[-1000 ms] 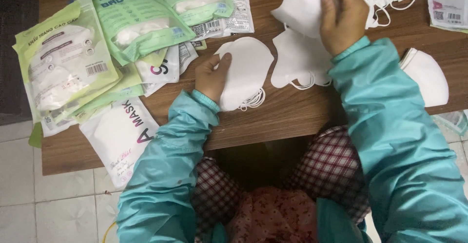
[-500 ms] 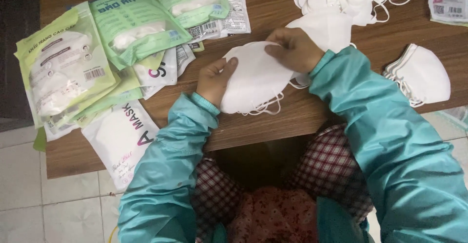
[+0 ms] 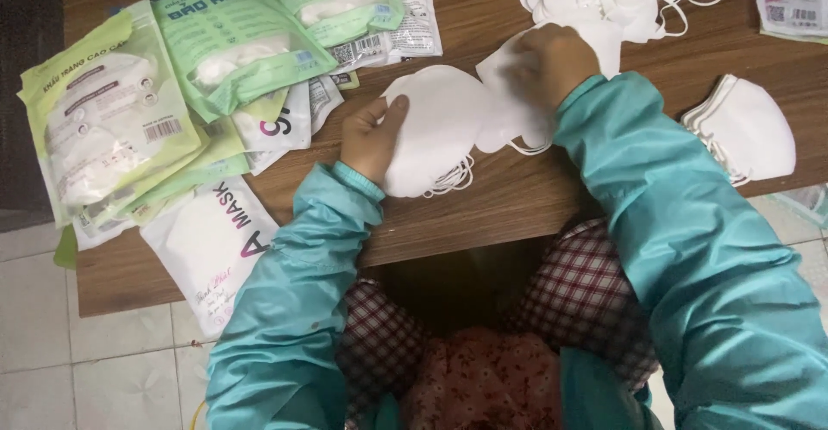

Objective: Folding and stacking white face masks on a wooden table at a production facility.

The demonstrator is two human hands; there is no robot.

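White folded face mask (image 3: 431, 128) with ear loops, lying flat near the table's front edge, second white mask (image 3: 504, 94) overlapping its right side

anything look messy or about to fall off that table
Yes. One white pouch at the left front hangs past the edge of the wooden table. The green packets lie in a slumped, overlapping heap. The left hand holds a small stack of white masks, its ear loops spilling out underneath.
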